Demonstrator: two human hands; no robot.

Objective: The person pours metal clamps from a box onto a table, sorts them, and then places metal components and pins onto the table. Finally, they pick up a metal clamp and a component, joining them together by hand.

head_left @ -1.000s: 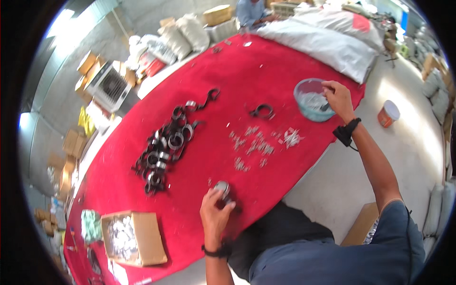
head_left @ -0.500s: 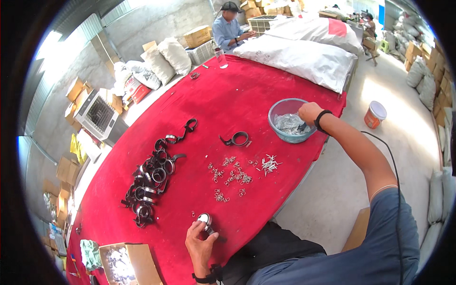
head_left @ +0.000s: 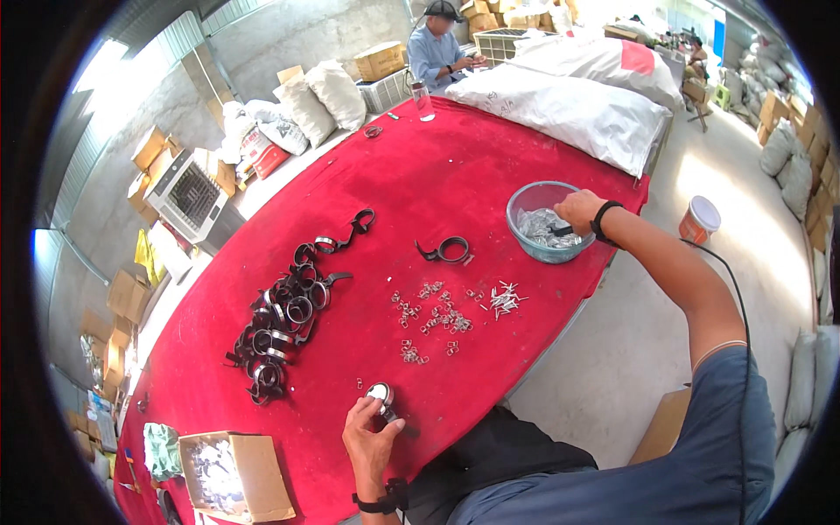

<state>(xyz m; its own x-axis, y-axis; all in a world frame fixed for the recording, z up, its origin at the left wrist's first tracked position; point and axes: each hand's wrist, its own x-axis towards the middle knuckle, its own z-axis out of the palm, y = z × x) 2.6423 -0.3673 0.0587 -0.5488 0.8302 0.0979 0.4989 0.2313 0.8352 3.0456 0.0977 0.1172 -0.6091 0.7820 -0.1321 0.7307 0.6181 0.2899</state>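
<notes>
At the table's near edge my left hand (head_left: pixel 368 435) is closed around a round clamp (head_left: pixel 381 394) with a shiny metal band and a dark tail. My right hand (head_left: pixel 578 212) is over the right side of a blue-grey plastic basin (head_left: pixel 522 245), its fingers closed on a small black strip (head_left: pixel 563 231). Clear, shiny plastic-looking material (head_left: pixel 535 221) fills the basin. Between the hands lie small wire-like metal clips (head_left: pixel 446 317), a little pile of silvery pins (head_left: pixel 505 300) and a single black ring clamp (head_left: pixel 453 249) with a tail.
Black ring clamps (head_left: pixel 284 311) are heaped left on the red-covered table (head_left: pixel 262 236). A carton (head_left: pixel 271 481) of small shiny parts stands near left, beside green cloth (head_left: pixel 161 451). White sacks (head_left: pixel 560 105), a bottle (head_left: pixel 423 101) and a seated person (head_left: pixel 435 54) are at the far end.
The whole view has shifted slightly, moving the table's contents right. My right hand stays at the basin, with more of the black strip showing. My left hand keeps hold of the clamp.
</notes>
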